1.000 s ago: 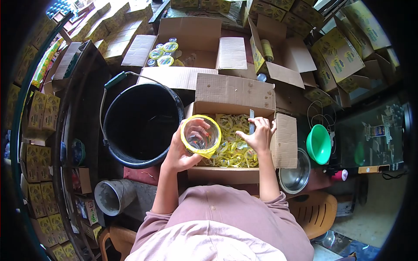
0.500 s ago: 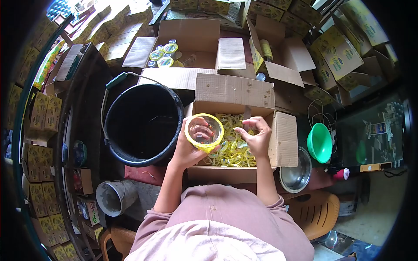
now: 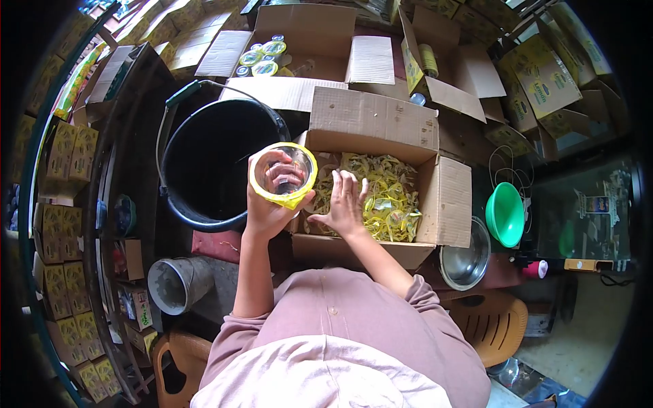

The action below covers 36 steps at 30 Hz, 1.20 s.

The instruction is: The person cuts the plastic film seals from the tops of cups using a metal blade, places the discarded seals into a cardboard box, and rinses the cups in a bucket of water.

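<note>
My left hand (image 3: pixel 262 214) is wrapped round a clear plastic cup (image 3: pixel 291 198) with a yellow band at its rim, and its fingers show through the cup. The cup is tilted with its round face towards me, between the black bucket (image 3: pixel 178 112) and the cardboard box (image 3: pixel 374 109). To its right, my right hand (image 3: pixel 348 209) hovers over the box's left part with fingers spread and nothing visible in them. A heap of yellow and clear plastic strips (image 3: pixel 394 204) lies in the box.
Behind stands an open carton (image 3: pixel 306 27) with several lidded cups (image 3: pixel 265 68). A green bowl (image 3: pixel 505 214) and a metal bowl (image 3: pixel 466 255) are at the right. A grey bucket (image 3: pixel 180 282) lies at the lower left; an orange chair (image 3: pixel 486 319) stands at the lower right.
My left hand has moved left and up with the cup. The right hand has gone from a pinch over the box's right side to spread fingers near the cup. The view has shifted slightly.
</note>
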Each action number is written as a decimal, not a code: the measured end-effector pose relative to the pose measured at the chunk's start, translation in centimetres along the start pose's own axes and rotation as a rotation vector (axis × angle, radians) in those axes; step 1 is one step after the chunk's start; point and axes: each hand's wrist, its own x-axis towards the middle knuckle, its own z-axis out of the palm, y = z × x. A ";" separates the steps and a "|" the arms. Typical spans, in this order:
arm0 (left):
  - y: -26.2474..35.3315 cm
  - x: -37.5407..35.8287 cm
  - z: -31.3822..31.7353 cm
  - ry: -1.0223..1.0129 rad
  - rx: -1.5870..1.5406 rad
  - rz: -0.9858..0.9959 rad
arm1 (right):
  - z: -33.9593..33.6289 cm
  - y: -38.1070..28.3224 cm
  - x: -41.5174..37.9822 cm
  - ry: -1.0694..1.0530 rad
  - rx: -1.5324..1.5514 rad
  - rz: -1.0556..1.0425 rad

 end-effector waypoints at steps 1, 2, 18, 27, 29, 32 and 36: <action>0.0 -0.2 0.0 0.004 0.007 -0.008 | 0.5 -0.2 0.0 -0.003 -0.018 -0.004; 0.1 -0.3 0.0 0.008 0.014 -0.013 | 0.9 -0.3 0.1 -0.003 -0.037 -0.009; 0.4 -0.8 -1.1 0.017 0.092 0.027 | -0.3 2.4 3.1 0.290 0.086 -0.008; 0.1 -0.9 -0.1 -0.021 0.042 0.004 | -3.6 10.2 1.8 0.389 0.379 0.208; 0.0 -1.0 -0.1 -0.017 0.036 0.001 | -4.3 11.5 1.0 0.313 0.398 0.281; 0.0 -1.0 0.0 -0.027 0.034 0.003 | -5.2 12.4 -0.3 0.282 -0.024 0.245; 0.0 -1.1 0.3 -0.048 0.059 0.022 | -5.2 12.3 -1.2 0.218 -0.187 0.328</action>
